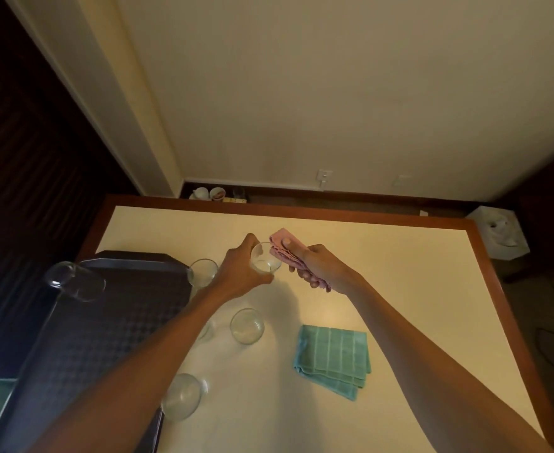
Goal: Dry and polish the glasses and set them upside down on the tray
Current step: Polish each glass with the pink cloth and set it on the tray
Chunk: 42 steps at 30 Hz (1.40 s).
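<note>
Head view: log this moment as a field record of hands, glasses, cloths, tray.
left hand: grips a clear round glass tumbler above the white wood-edged table
right hand: holds a folded pink cloth against the tumbler's rim
on table: far glass, middle glass, near glass; fourth glass partly behind the left forearm
dark patterned tray: lone glass at its far-left edge
teal striped cloth: folded, on table

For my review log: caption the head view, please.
Left hand grips a glass while right hand holds a pink cloth against it, above the table.

Dim warm light — wide-angle edge distortion
</note>
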Each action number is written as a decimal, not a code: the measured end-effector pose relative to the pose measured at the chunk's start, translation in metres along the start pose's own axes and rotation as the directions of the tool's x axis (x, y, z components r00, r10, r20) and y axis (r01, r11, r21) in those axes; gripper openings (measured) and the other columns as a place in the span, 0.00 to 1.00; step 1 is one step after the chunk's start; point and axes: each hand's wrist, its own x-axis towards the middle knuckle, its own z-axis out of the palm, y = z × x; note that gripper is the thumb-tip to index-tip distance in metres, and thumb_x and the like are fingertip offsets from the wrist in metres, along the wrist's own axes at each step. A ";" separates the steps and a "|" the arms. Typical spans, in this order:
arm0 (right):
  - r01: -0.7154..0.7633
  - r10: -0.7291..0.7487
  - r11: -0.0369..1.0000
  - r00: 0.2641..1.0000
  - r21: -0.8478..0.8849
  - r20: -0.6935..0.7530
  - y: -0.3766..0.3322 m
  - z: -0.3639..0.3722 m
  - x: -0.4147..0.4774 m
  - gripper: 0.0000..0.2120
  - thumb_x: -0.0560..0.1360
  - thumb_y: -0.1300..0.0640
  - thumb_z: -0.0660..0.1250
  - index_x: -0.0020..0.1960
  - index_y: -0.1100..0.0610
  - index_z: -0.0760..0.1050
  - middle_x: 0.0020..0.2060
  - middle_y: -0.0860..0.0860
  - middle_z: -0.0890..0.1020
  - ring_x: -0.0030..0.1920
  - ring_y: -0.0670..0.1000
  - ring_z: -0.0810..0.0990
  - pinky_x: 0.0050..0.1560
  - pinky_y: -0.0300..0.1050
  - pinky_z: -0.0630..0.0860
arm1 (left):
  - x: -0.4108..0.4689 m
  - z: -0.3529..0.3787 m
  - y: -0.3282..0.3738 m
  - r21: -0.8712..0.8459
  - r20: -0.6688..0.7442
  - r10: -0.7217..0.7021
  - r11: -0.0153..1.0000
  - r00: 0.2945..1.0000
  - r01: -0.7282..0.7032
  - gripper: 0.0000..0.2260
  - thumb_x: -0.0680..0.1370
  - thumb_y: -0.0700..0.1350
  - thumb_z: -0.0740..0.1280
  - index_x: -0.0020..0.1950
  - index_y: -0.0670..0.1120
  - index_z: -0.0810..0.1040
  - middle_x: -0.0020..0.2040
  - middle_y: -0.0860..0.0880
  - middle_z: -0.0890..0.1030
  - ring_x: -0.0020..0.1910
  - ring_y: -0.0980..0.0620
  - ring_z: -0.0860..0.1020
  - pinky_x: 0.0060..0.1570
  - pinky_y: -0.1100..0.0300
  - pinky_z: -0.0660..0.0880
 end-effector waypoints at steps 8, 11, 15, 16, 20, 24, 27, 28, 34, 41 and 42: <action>0.185 -0.177 0.925 0.983 -0.332 0.053 -0.078 0.005 -0.038 0.29 0.78 0.33 0.59 0.38 0.57 0.80 0.24 0.48 0.76 0.19 0.45 0.67 0.22 0.35 0.64 | -0.035 -0.099 0.034 0.078 -0.021 0.222 0.972 0.975 -0.220 0.34 0.62 0.52 0.84 0.66 0.55 0.74 0.59 0.55 0.79 0.56 0.53 0.78 0.51 0.60 0.79; 0.257 -0.257 0.878 0.965 -0.403 0.056 -0.115 0.015 -0.053 0.22 0.79 0.36 0.60 0.43 0.53 0.79 0.27 0.50 0.79 0.21 0.47 0.69 0.22 0.36 0.64 | -0.046 -0.145 0.047 0.189 0.007 0.306 0.934 0.952 -0.302 0.36 0.61 0.53 0.82 0.67 0.56 0.75 0.60 0.54 0.76 0.56 0.52 0.76 0.53 0.53 0.79; 0.281 -0.275 0.846 0.958 -0.452 0.081 -0.164 0.040 -0.068 0.22 0.78 0.38 0.62 0.37 0.53 0.78 0.29 0.52 0.82 0.19 0.47 0.67 0.22 0.35 0.62 | -0.064 -0.197 0.071 0.307 0.063 0.418 0.856 0.906 -0.416 0.34 0.63 0.51 0.82 0.67 0.56 0.76 0.58 0.55 0.72 0.53 0.53 0.76 0.49 0.56 0.77; 0.293 -0.289 0.845 0.954 -0.448 0.079 -0.175 0.044 -0.073 0.22 0.78 0.37 0.63 0.35 0.52 0.79 0.28 0.51 0.83 0.19 0.47 0.68 0.22 0.36 0.63 | -0.068 -0.208 0.076 0.325 0.061 0.450 0.835 0.891 -0.444 0.34 0.63 0.51 0.82 0.67 0.55 0.76 0.58 0.54 0.72 0.53 0.53 0.75 0.49 0.55 0.77; 0.377 -0.410 0.832 0.912 -0.407 0.006 -0.217 0.061 -0.096 0.22 0.79 0.40 0.64 0.36 0.55 0.81 0.22 0.50 0.80 0.18 0.46 0.70 0.23 0.38 0.67 | -0.081 -0.256 0.080 0.332 0.030 0.529 0.795 0.848 -0.508 0.35 0.65 0.53 0.82 0.70 0.55 0.76 0.59 0.55 0.71 0.58 0.54 0.72 0.56 0.53 0.77; 0.435 -0.526 0.793 0.842 -0.427 -0.119 -0.251 0.079 -0.110 0.19 0.78 0.45 0.69 0.33 0.55 0.77 0.21 0.46 0.77 0.22 0.47 0.74 0.24 0.36 0.67 | -0.101 -0.315 0.073 0.083 0.059 0.420 0.902 0.906 -0.424 0.41 0.66 0.59 0.82 0.76 0.62 0.67 0.72 0.54 0.69 0.70 0.53 0.70 0.67 0.53 0.73; 0.456 -0.588 0.760 0.787 -0.464 -0.188 -0.273 0.090 -0.118 0.20 0.76 0.44 0.70 0.34 0.57 0.79 0.23 0.46 0.79 0.24 0.46 0.77 0.28 0.36 0.70 | -0.115 -0.346 0.065 -0.389 0.151 0.261 0.903 0.954 -0.185 0.36 0.69 0.72 0.72 0.73 0.60 0.69 0.72 0.50 0.73 0.66 0.48 0.77 0.62 0.49 0.79; 0.452 -0.616 0.732 0.759 -0.510 -0.211 -0.279 0.096 -0.119 0.21 0.76 0.43 0.71 0.33 0.58 0.79 0.24 0.47 0.80 0.24 0.46 0.77 0.28 0.38 0.71 | -0.119 -0.348 0.065 -0.521 0.168 0.206 0.849 0.964 -0.091 0.32 0.74 0.73 0.65 0.70 0.55 0.73 0.68 0.47 0.78 0.63 0.46 0.80 0.58 0.49 0.81; 0.135 -0.665 0.569 0.655 -0.811 -0.358 -0.324 0.138 -0.139 0.08 0.74 0.56 0.70 0.52 0.53 0.84 0.48 0.52 0.84 0.50 0.55 0.82 0.45 0.45 0.75 | -0.133 -0.350 0.087 -0.749 -0.026 -0.086 0.662 0.996 0.037 0.18 0.86 0.53 0.61 0.58 0.37 0.77 0.39 0.40 0.82 0.28 0.45 0.81 0.28 0.57 0.81; 0.022 -0.749 0.462 0.546 -0.887 -0.376 -0.340 0.169 -0.162 0.13 0.68 0.65 0.69 0.33 0.50 0.70 0.30 0.45 0.73 0.39 0.53 0.72 0.36 0.42 0.61 | -0.159 -0.386 0.078 -0.795 0.113 0.042 0.603 0.993 0.065 0.10 0.82 0.46 0.62 0.54 0.39 0.77 0.45 0.40 0.80 0.39 0.45 0.84 0.34 0.53 0.83; 0.006 -0.791 0.387 0.517 -0.922 -0.329 -0.344 0.174 -0.166 0.08 0.70 0.63 0.69 0.38 0.50 0.75 0.32 0.46 0.76 0.39 0.53 0.74 0.37 0.41 0.61 | -0.162 -0.390 0.076 -0.799 0.150 0.026 0.592 0.988 0.106 0.13 0.82 0.47 0.63 0.57 0.39 0.78 0.48 0.40 0.81 0.40 0.44 0.84 0.33 0.53 0.83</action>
